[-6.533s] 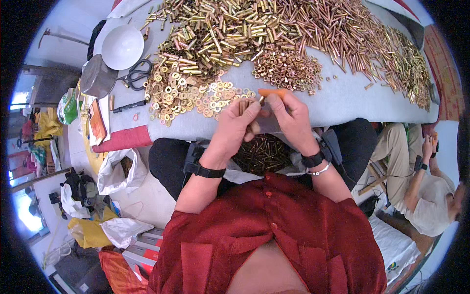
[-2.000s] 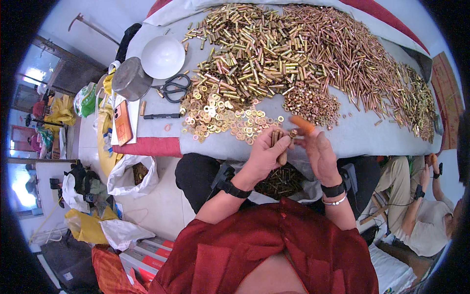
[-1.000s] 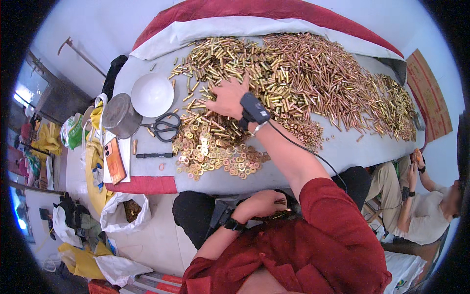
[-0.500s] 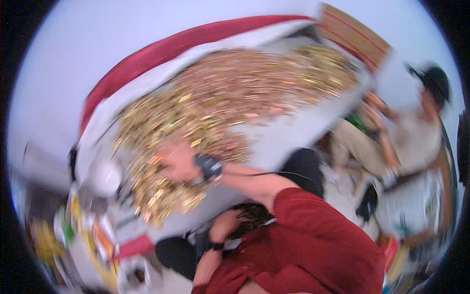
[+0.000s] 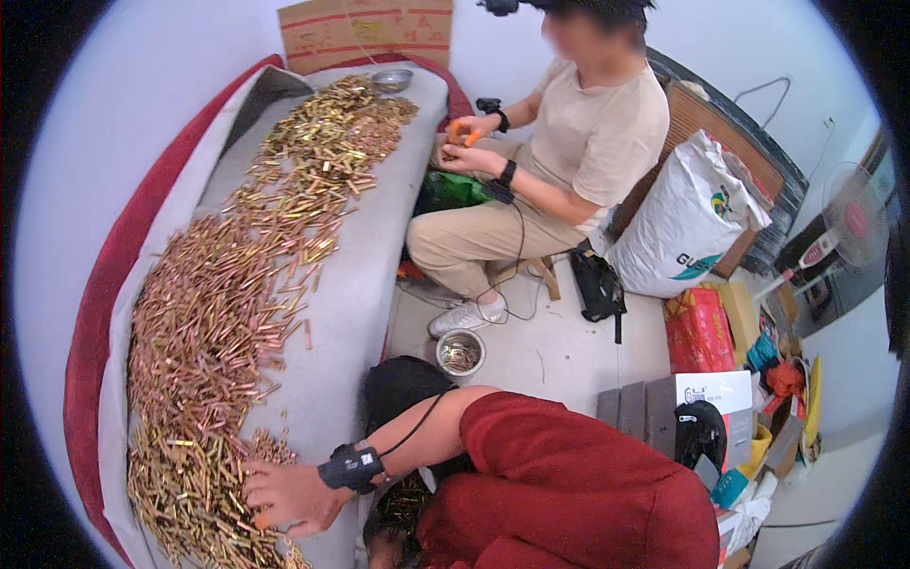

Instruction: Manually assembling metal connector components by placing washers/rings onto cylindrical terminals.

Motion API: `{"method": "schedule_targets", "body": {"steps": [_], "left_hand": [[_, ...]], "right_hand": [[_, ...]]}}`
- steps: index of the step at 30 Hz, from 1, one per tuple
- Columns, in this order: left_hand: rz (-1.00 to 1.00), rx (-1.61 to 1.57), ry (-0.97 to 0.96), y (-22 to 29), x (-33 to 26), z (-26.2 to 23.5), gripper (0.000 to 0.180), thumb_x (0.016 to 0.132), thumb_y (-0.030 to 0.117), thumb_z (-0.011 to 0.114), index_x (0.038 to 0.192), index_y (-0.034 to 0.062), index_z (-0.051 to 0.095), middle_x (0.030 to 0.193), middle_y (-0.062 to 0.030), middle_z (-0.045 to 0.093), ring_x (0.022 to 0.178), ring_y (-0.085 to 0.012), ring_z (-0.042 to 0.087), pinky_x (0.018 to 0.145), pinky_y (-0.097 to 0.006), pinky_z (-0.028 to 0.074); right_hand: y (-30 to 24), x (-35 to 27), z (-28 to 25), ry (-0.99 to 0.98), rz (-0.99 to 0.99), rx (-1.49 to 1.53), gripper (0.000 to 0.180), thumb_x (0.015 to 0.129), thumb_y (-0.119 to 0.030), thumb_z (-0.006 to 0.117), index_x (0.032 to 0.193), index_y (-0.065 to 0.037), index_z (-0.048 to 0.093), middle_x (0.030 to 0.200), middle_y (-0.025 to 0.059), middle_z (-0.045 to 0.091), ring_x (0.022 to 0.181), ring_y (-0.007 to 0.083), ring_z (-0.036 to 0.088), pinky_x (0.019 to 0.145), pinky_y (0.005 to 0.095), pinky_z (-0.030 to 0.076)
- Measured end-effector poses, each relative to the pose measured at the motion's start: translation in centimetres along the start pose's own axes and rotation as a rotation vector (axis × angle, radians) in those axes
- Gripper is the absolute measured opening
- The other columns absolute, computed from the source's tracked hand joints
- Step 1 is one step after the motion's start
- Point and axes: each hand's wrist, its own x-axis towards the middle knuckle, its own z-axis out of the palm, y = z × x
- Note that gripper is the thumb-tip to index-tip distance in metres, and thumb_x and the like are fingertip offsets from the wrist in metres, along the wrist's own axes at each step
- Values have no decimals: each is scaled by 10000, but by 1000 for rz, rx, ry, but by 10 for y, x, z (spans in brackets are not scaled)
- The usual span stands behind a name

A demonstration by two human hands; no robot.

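A long heap of short, slim gold- and copper-coloured metal pieces [image 5: 218, 313] covers much of the grey-covered table [image 5: 355, 313]. My right hand [image 5: 294, 495] lies over the near end of this heap, palm down, its fingers spread and touching the pieces. Something orange shows at one fingertip, and a black device is strapped to that wrist. Close to my body is a dark container [image 5: 403, 503] with similar metal pieces in it. My left hand [image 5: 386, 550] shows only in part at the bottom edge, beside those pieces; its fingers are hidden.
Across the table corner a seated co-worker [image 5: 607, 133] holds small things in both hands. A metal bowl [image 5: 391, 81] stands at the table's far end. On the floor are a round pot [image 5: 461, 356] of metal pieces, a white sack [image 5: 687, 223], boxes and a fan [image 5: 839, 223].
The view has swung right and sharpened, bringing the co-worker and floor items further into it. My right hand stays on the heap, while less of my left hand shows.
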Motion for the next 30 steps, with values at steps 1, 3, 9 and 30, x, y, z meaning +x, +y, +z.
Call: {"method": "schedule_targets", "body": {"steps": [1,3,9,30], "left_hand": [[-19,4,1,3,0,-1,332,844,318,588,926,-4,596,839,-259,605,830,-457,554,682,-477,445],[-61,16,3,8,0,1,332,844,317,588,927,-4,595,839,-259,605,830,-457,554,683,-476,445],[-121,52,-9,36,18,3,331,845,314,588,933,-5,593,839,-261,604,832,-457,554,684,-474,446],[-184,89,-14,63,33,12,327,848,303,587,951,-7,585,838,-267,602,839,-456,554,690,-466,451]], "right_hand": [[-1,3,-2,15,21,-6,401,617,-264,709,939,-61,582,923,158,494,1000,364,472,976,624,235],[-1,6,-5,9,-5,27,359,637,-259,694,916,-59,588,894,153,487,967,363,474,975,627,233],[7,9,-6,166,21,-137,254,539,-320,653,677,-111,609,766,97,522,824,286,498,740,465,374],[-1,6,-46,23,9,28,244,846,-258,556,815,-26,622,808,154,597,809,298,570,748,428,458]]}}
